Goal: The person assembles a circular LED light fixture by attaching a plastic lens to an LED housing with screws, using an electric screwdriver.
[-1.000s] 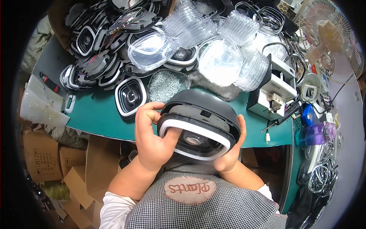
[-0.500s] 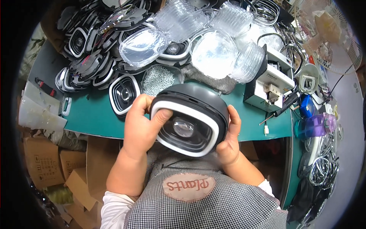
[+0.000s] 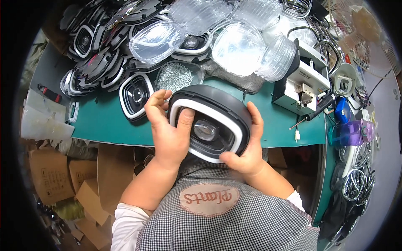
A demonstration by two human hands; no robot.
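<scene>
Between both hands, just over the table's near edge, is a rounded headlight [image 3: 205, 130] with a black housing, a white ring and a clear lens in its middle. My left hand [image 3: 172, 136] grips its left side, thumb laid over the white ring onto the dark face, fingers behind. My right hand [image 3: 248, 155] holds the right side, thumb on the ring's lower edge and fingers up along the housing. The headlight's back is hidden. Beyond it lie a similar headlight front [image 3: 137, 96] and a clear dish heaped with silvery screws [image 3: 176, 76].
Stacked clear covers [image 3: 238, 49] and a pile of headlight fronts [image 3: 102, 69] fill the far side. A grey cloth [image 3: 240, 79] lies before the covers. At right stand a white metal device [image 3: 289, 93], an electric screwdriver [image 3: 319, 108] and a purple bottle [image 3: 356, 133]. Cardboard boxes [image 3: 50, 178] sit below left.
The headlight has risen slightly in the picture, still held in both hands. My left thumb now points more upright over the ring, and my right thumb has come onto its lower edge.
</scene>
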